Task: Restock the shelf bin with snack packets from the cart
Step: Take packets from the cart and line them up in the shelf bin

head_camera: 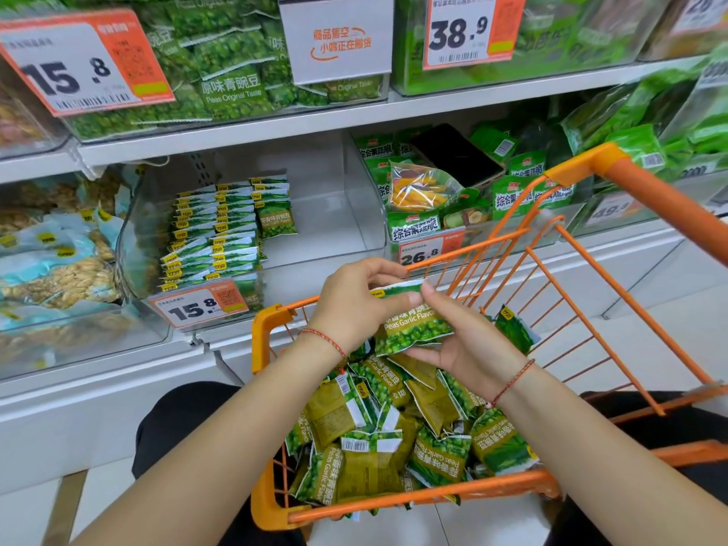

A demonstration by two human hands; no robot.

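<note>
Holding one garlic pea packet (pixel 413 327) over the orange cart (pixel 275 514), left hand (pixel 354 305) and right hand (pixel 468 344) both pinching it; clear shelf bin (pixel 354 234) ahead is half-filled, right side open.

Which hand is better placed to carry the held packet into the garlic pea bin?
Probably the left hand: it pinches the packet by its top edge and is nearer the bin, up-left. The right hand supports from the cart side.

Packets (pixel 394 439) in cart (pixel 272 321), below bin (pixel 354 214)
</note>
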